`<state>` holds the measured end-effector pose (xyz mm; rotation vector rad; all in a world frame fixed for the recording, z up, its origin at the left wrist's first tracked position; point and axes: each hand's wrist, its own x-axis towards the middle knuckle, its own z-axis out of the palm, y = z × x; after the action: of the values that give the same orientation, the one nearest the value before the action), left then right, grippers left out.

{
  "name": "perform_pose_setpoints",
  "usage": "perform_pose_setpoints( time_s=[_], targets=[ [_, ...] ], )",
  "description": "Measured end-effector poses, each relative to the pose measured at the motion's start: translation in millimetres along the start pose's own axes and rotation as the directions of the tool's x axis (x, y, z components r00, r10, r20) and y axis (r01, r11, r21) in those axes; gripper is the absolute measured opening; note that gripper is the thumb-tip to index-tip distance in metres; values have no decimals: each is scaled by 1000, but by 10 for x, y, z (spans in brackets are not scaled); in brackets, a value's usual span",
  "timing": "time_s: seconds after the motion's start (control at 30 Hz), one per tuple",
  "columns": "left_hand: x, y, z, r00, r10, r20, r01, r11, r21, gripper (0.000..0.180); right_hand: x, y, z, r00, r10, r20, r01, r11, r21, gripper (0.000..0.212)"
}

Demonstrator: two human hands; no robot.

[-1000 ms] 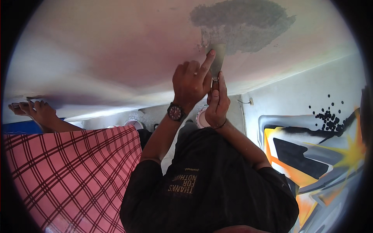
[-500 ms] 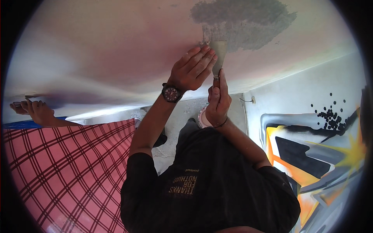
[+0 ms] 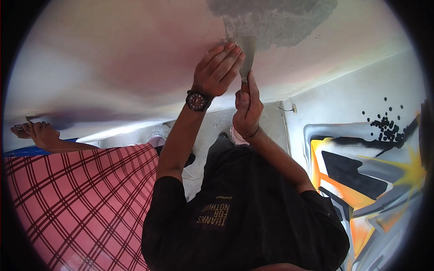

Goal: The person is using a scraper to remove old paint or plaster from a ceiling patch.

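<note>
My right hand [image 3: 247, 106] is wrapped round the handle of a putty knife [image 3: 247, 53], its index finger stretched along the tool toward the blade. The wide blade points up to the lower left edge of a rough grey patch [image 3: 282, 25] on the pale pinkish wall [image 3: 149, 58]. Beside the blade is my left hand [image 3: 219, 67], fingers straight and close together, fingertips at the blade's left edge. Whitish residue shows on those fingertips. A dark watch [image 3: 197, 101] is on my left wrist.
To the left, another person's hands [image 3: 43, 134] work at the same wall beyond a pink plaid surface [image 3: 81, 194]. A pink-rimmed bucket [image 3: 237, 137] stands on the grey floor [image 3: 210, 121] by my legs. A painted wall [image 3: 361, 180] rises at the right.
Hands, putty knife and grey patch all appear slightly higher and further left, as the whole view has shifted. Against the patch, the blade has hardly moved.
</note>
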<state>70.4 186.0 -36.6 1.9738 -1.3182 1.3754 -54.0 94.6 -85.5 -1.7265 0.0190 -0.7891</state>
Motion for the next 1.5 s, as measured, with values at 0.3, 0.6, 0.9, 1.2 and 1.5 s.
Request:
perform_pose_setpoints(
  time_s=[0.3,0.6,0.9,1.2,1.5],
  targets=[
    [34,4,109,1000,20,-6,-20,1000,1,20,64,163,25,999,-37,-5,37,998,52,47],
    [68,-33,166,999,36,4,-36,999,-18,26,109,141,-50,999,44,-17,-42,992,120,45],
    [73,-61,199,991,129,-32,-128,991,35,20,93,194,-101,999,-29,34,27,998,54,46],
    [299,-105,156,991,60,-121,-59,998,9,29,294,23,-70,997,-70,-41,71,997,24,45],
    [107,221,271,998,-27,-49,26,999,-27,29,121,138,-272,999,48,24,-48,999,-23,43]
  ],
)
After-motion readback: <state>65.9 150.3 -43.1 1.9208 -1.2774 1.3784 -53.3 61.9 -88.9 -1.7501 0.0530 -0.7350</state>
